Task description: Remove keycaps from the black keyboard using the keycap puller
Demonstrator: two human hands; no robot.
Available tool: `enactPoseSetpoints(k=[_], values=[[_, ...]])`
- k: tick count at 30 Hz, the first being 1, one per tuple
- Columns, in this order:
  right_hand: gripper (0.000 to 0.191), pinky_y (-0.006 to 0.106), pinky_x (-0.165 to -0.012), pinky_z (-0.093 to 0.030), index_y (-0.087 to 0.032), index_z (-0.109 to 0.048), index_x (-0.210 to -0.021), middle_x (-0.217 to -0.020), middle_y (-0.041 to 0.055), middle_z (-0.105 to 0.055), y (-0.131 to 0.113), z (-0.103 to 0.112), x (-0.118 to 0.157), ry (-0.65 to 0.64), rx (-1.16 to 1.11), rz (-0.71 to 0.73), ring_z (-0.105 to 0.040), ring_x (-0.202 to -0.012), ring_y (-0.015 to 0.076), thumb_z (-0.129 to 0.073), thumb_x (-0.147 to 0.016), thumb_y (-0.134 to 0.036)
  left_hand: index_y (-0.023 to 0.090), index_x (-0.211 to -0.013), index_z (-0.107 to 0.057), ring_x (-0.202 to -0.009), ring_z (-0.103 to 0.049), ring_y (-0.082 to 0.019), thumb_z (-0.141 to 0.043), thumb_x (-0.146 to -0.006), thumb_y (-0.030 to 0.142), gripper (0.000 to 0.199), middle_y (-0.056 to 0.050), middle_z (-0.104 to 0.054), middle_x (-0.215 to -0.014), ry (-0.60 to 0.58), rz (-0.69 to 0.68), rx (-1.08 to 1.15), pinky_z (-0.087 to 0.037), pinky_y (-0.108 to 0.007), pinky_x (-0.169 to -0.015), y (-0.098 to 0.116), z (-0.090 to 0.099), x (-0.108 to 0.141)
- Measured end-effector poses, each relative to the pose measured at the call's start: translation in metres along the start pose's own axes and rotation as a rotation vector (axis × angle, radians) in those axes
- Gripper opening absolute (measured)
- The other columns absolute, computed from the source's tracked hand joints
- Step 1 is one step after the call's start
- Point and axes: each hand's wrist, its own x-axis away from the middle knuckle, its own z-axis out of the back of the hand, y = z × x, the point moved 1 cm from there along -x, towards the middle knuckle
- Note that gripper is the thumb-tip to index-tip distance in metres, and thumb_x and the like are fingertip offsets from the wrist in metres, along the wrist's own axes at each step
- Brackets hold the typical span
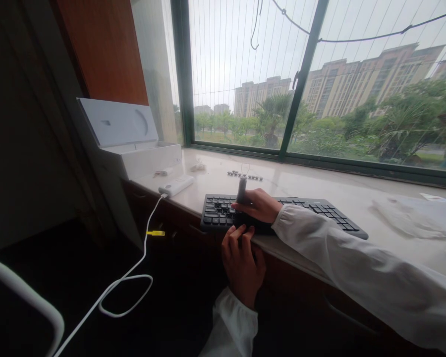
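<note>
- Where the space left of both hands begins, an open white box (pixel 122 124) stands farthest out; nearer the hands, a white cable (pixel 145 248) with a yellow tag (pixel 156 233) runs up to a white device (pixel 178 185), perhaps a power bank.
- Just left of the right hand's fingers, bare key sockets (pixel 219 208) show among the keys of a black keyboard (pixel 329 213); this lies in front of the left hand and under the right, on the windowsill counter.
- The left hand (pixel 243 263) pinches nothing visible; its bent fingers, slightly parted, rest at the keyboard's near edge, seemingly to steady it.
- Beyond the right hand, small keycaps (pixel 235 172) lie in a row, apart from the keyboard.
- The right hand (pixel 260 206) grips an upright grey tool (pixel 241 187) between thumb and fingers; wire loops rise from its top, while its lower end is hidden.
- With loops upward and sockets bare, the step in hand looks like cleaning between keys rather than pulling caps; the next move seems to call for small, light strokes over the sockets, keyboard held firm.
- Right of both hands lies crumpled clear plastic (pixel 405 218).
</note>
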Motion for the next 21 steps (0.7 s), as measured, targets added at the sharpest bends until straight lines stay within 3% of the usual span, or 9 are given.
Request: enactPoseSetpoints(k=[11,21], values=[[0.039,0.025,-0.056,-0.029,-0.018,-0.054,-0.072,-0.061,-0.0017,-0.052,-0.0007,-0.0032,-0.0023,0.0,0.059,-0.018,-0.039,-0.055,0.01,-0.053,-0.087,-0.054,0.022,-0.12,-0.058,-0.126,-0.041,-0.027,-0.053,-0.083,0.009,0.039,-0.008,-0.055,-0.123,-0.013,0.009,0.007,-0.035,-0.045,-0.107,-0.0005,-0.0011,0.0013],[0.03,0.024,-0.057,-0.03,-0.018,-0.054,-0.078,-0.064,0.0006,-0.055,-0.0004,-0.0014,-0.0041,-0.035,0.108,0.107,-0.044,-0.057,0.0111,-0.053,-0.09,-0.046,0.022,-0.12,-0.058,-0.125,-0.042,-0.026,-0.053,-0.085,0.01,0.037,-0.007,-0.056,-0.122,-0.013,0.002,-0.005,-0.035,-0.044,-0.106,0.0006,0.001,-0.0001]])
